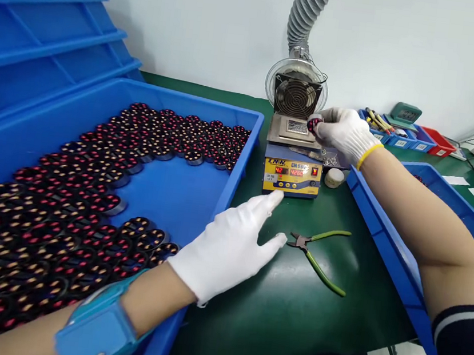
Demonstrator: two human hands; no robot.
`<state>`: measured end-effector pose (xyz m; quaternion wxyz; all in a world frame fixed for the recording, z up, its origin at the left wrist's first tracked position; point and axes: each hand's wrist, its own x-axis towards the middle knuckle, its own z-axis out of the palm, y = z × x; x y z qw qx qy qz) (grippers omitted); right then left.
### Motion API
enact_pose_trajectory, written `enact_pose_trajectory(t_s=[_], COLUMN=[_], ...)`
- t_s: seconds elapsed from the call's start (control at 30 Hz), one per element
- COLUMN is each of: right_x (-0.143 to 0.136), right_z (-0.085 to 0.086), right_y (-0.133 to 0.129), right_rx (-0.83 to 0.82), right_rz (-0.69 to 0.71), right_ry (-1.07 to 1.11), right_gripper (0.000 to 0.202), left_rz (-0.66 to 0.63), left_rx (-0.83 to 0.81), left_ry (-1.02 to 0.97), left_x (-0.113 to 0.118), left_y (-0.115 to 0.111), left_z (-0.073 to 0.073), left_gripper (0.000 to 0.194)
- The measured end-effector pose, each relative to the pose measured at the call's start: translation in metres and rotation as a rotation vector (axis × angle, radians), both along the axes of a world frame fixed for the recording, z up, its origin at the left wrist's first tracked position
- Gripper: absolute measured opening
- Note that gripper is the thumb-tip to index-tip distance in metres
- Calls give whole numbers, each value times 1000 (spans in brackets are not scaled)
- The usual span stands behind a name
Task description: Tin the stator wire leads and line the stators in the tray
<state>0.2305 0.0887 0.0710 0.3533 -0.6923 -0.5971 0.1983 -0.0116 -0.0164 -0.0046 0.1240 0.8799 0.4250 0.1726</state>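
My right hand (348,135), in a white glove with a yellow cuff, pinches a small round wound stator (313,123) at the right edge of the solder pot (296,127). Whether the stator touches the solder cannot be told. Below the pot's metal top, its yellow control panel (291,175) shows lit red digits. My left hand (233,243), also gloved in white, is stretched out with fingers apart and nothing in it, in front of the panel. Close to its thumb lie green-handled cutting pliers (301,242) on the green table (271,320), jaws toward the thumb.
At left, a large blue tray (236,183) holds many similar stators. Another blue tray (380,224) stands under my right arm. Behind the pot are a fan (297,97) and a grey hose (306,13). A small round tub (334,178), small bins (438,142) and a clock (406,113) stand rightward.
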Motion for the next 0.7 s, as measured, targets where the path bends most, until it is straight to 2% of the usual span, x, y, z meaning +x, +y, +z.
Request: enact_pose_trajectory(t_s=[0.1, 0.2, 0.33, 0.53, 0.7], right_x=[1, -1, -3, -5, -4], right_z=[3, -3, -12, -24, -21], right_y=[36, 55, 64, 72, 72], right_rx=[111, 118, 96, 111, 114], right_rz=[-84, -100, -101, -133, -138], right_ry=[-247, -313, -379, -408, -388], right_gripper=[26, 25, 29, 19, 20], left_rz=[-31, -49, -55, -67, -72], left_rx=[-14, -32, -44, -40, -49], left_ry=[40, 61, 78, 92, 100], left_x=[-1, -2, -2, -1, -1], left_y=[0, 0, -1, -2, -2], left_z=[0, 0, 2, 2, 2], left_gripper=[61, 61, 61, 60, 61])
